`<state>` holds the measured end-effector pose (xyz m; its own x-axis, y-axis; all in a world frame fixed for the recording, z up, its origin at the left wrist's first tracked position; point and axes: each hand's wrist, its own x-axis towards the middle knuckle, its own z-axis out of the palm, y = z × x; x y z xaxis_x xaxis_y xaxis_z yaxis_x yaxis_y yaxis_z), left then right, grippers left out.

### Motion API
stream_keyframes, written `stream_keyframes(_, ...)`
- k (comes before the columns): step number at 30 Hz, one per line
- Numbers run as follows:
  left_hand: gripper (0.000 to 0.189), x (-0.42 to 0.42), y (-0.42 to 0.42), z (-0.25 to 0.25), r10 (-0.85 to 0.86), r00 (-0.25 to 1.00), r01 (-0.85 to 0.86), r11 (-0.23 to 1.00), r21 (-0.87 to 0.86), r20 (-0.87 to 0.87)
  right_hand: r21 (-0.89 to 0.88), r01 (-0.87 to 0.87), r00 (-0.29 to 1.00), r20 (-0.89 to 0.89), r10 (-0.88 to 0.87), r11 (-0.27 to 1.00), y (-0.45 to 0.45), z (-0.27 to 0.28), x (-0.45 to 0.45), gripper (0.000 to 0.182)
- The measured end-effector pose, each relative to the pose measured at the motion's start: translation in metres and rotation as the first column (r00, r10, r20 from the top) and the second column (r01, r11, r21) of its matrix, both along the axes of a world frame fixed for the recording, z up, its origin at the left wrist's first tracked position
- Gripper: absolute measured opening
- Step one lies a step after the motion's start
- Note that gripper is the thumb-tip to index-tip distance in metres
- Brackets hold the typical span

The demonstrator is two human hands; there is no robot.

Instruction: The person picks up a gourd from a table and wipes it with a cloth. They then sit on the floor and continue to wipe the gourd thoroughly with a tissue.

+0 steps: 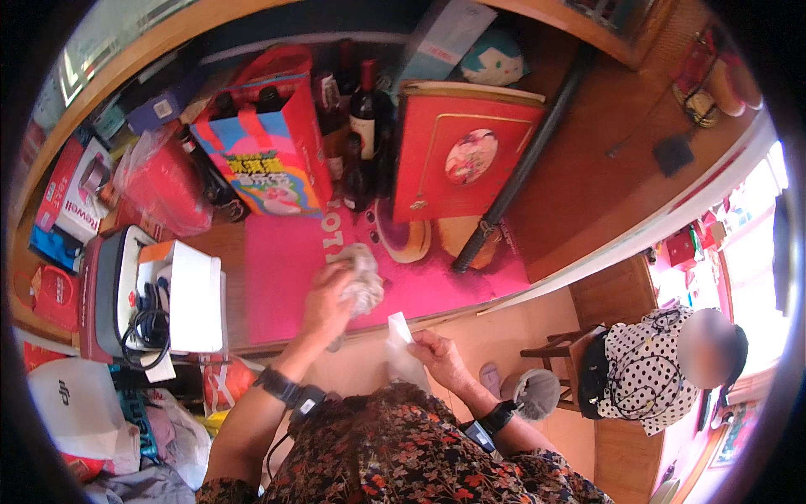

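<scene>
My left hand (327,302) grips a crumpled, pale cloth (363,280) over a bright pink mat (283,277) printed with large letters and cartoon figures. Pinched between the fingers of my right hand (442,356) is a thin white sheet (398,331), perhaps paper or tissue, just in front of the shelf's edge. A red box (466,157) with an oval floral picture stands upright on the back of the mat. Leaning beside it is a long black rod (526,170), its lower end resting on the mat.
Wine bottles (363,120) and a colourful gift bag (261,157) stand behind the mat. At the left are an open white box (195,296) with a black cable and red plastic-wrapped goods (167,179). A seated person (648,368) and a waste bin (536,394) are at the right.
</scene>
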<state>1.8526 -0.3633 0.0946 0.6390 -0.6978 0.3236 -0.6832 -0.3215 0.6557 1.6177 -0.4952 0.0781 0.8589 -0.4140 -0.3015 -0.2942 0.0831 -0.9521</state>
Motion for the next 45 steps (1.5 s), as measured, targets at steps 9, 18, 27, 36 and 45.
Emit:
stream_keyframes(9,0.073,0.027,0.04,0.032,0.265,0.951,-0.28,0.957,0.073,0.161,-0.432,0.372,0.927,0.132,-0.35,0.822,-0.055,-0.014,0.008,0.012)
stream_keyframes(18,0.071,-0.005,0.051,0.049,0.252,0.95,-0.241,0.967,-0.083,0.184,-0.522,0.423,0.906,0.221,-0.361,0.741,-0.127,-0.005,0.045,0.02)
stream_keyframes(27,0.068,0.0,0.06,0.039,0.209,0.973,-0.211,0.977,0.015,0.101,-0.534,0.446,0.894,0.241,-0.377,0.718,-0.122,0.0,0.062,0.02)
stream_keyframes(36,0.07,0.0,0.054,0.015,0.158,0.985,-0.162,0.984,0.067,0.07,-0.508,0.479,0.877,0.247,-0.411,0.716,-0.119,-0.015,0.055,0.02)
stream_keyframes(45,0.055,0.004,0.051,-0.009,0.108,0.888,-0.186,0.973,0.136,0.447,-0.313,0.754,0.655,0.427,-0.623,0.578,-0.062,-0.006,-0.045,0.019)
